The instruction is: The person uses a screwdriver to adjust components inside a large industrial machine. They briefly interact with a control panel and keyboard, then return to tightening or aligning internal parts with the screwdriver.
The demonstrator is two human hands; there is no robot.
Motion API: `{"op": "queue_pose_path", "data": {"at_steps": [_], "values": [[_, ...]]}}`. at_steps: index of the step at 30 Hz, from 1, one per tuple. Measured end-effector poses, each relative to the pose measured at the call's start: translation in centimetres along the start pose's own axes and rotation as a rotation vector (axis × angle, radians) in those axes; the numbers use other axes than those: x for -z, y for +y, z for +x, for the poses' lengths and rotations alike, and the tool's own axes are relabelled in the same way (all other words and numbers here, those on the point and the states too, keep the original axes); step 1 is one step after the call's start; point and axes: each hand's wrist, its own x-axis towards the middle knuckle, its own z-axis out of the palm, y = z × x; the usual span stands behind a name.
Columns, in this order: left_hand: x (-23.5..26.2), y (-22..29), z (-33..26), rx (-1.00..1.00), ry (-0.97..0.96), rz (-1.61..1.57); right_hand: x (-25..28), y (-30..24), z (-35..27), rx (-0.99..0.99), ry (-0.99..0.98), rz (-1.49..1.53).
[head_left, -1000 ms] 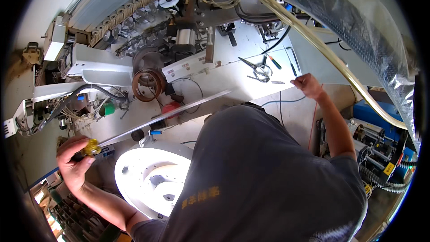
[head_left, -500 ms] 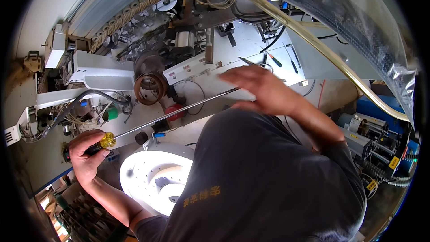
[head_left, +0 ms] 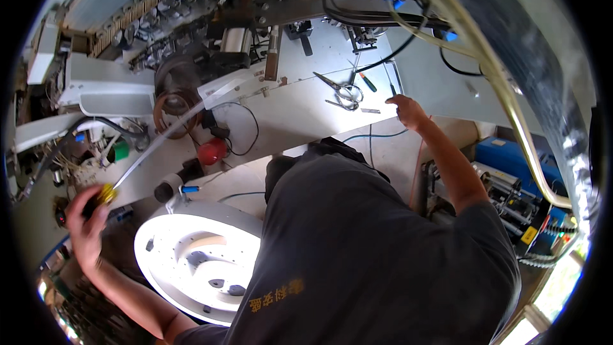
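Observation:
On the left, my left hand (head_left: 87, 227) is closed round the yellow-and-black handle of a long screwdriver (head_left: 158, 138). Its long shaft points up and to the right, slightly smeared by motion. At the right of the white work surface (head_left: 295, 115), my right hand (head_left: 410, 113) has its fingers closed at the lower end of a slim black-handled screwdriver (head_left: 393, 89) lying there. Scissors (head_left: 348, 94) with metal loops lie to the left of that hand. Between them is a small screwdriver with a green and orange handle (head_left: 368, 82). A small flat metal strip (head_left: 370, 111) lies near the surface's edge.
A brightly lit white round bowl (head_left: 145, 243) stands between my left arm and torso. A red round part (head_left: 212, 151) and a brown ring (head_left: 176, 115) sit near the long shaft. A clear hose (head_left: 504, 105) arches down the right side. Blue machinery (head_left: 501, 153) stands at far right.
My right hand has left the area by the long screwdriver's tip and reached right to the black-handled screwdriver. My left hand has moved left and down with the long screwdriver, and the view has shifted.

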Motion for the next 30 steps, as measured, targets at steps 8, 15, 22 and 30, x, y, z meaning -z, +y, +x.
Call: {"op": "queue_pose_path", "data": {"at_steps": [8, 15, 22, 30], "values": [[-29.0, 4.0, 11.4, -0.038, -0.458, 0.165, -14.7, 9.4, 8.3, -0.387, -0.13, 0.11], [-53.3, -6.0, 14.5, -0.143, -0.114, -0.086, -19.2, 8.2, 16.2, -0.237, -0.057, 0.086], [-63.3, -9.3, 14.4, 0.038, -0.055, 0.025, -19.5, 10.5, 20.4, -0.174, -0.106, 0.086], [-61.3, -9.7, 13.4, 0.146, -0.084, -0.017, -17.8, 11.5, 20.5, -1.096, 0.515, 0.819]]}}
